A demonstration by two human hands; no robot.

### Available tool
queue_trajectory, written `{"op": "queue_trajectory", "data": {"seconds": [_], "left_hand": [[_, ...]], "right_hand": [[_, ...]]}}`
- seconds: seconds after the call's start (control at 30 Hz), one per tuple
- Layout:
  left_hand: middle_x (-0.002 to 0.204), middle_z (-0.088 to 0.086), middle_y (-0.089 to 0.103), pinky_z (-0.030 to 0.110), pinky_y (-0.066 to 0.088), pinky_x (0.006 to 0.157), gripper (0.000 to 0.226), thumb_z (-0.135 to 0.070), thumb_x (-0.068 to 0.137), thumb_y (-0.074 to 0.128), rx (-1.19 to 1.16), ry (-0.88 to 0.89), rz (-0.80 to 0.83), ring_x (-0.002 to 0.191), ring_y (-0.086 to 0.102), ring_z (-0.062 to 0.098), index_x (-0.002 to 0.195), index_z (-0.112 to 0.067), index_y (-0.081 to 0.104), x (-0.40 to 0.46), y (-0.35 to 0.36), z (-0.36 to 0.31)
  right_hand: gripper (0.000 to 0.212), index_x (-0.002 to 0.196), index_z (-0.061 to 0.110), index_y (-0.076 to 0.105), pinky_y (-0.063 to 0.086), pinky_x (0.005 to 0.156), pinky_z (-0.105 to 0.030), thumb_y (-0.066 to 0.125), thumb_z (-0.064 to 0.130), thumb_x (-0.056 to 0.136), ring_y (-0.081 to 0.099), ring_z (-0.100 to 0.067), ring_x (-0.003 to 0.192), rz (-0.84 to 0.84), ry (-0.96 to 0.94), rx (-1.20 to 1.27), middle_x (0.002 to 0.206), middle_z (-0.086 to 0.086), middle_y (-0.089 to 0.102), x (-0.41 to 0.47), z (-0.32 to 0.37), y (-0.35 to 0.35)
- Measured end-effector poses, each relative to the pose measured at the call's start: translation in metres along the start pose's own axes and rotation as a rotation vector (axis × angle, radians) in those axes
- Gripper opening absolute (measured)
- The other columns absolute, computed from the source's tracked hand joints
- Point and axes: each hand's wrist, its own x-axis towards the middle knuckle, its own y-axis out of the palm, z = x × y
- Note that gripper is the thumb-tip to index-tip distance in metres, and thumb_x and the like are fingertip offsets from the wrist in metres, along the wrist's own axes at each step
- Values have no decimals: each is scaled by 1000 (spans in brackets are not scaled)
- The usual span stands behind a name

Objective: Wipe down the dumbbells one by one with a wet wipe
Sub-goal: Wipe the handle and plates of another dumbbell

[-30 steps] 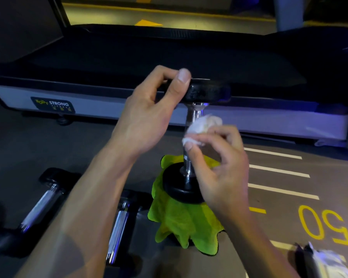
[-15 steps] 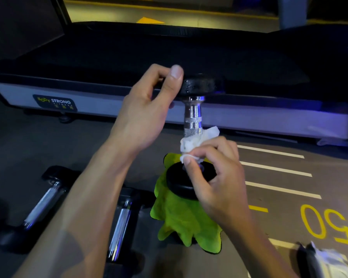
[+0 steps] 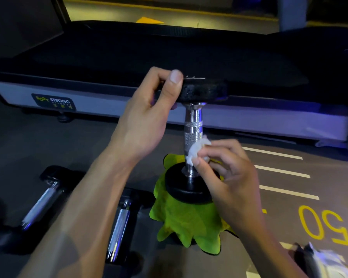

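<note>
While the dumbbell (image 3: 193,135) is stood upright on a green cloth (image 3: 186,223) spread over the grey gym floor (image 3: 88,149), its top weight is gripped by the left hand (image 3: 147,117), thumb & fingers curled round the rim. A white wet wipe (image 3: 197,149) is pinched by the right hand (image 3: 229,177) against the lower chrome handle. 2 more dumbbells (image 3: 119,227) are laid at left. White lines & a yellow "50" (image 3: 323,225) are painted at right. A treadmill base (image 3: 109,101) marked "STRONG" is seen behind.
</note>
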Motion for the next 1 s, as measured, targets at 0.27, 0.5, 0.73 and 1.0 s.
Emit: {"op": "queue_trajectory", "data": {"seconds": [0.27, 0.5, 0.73, 1.0], "left_hand": [[107, 5, 69, 57, 52, 97, 44, -64, 97, 42, -3, 40, 2, 103, 67, 26, 112, -27, 62, -4, 5, -5], [106, -6, 71, 60, 54, 93, 34, -69, 93, 45, -23, 35, -22, 104, 69, 24, 106, -42, 62, -7, 8, -7], [106, -13, 71, 60, 54, 93, 28, -68, 93, 47, -53, 49, -25, 106, 68, 23, 103, -47, 63, -7, 12, -8], [107, -11, 70, 59, 54, 95, 31, -68, 94, 49, -73, 63, -9, 108, 67, 23, 105, -44, 64, -7, 10, -6]], "right_hand": [[12, 96, 10, 65, 60, 89, -41, 76, 10, 91, 74, -21, 96, -36, 5, 168, 106, -17, 69, 35, 26, 6], [33, 70, 15, 53, 52, 69, -48, 81, 23, 84, 65, -25, 76, 154, 95, -193, 77, 0, 62, -1, -4, -7], [22, 81, 27, 55, 44, 74, -30, 57, 44, 96, 51, -15, 83, 262, -132, -617, 93, 10, 52, -24, 25, -11], [23, 107, 27, 73, 51, 84, -36, 54, 23, 94, 57, -19, 92, 209, -156, -748, 115, 14, 65, -20, 24, 16]]}}
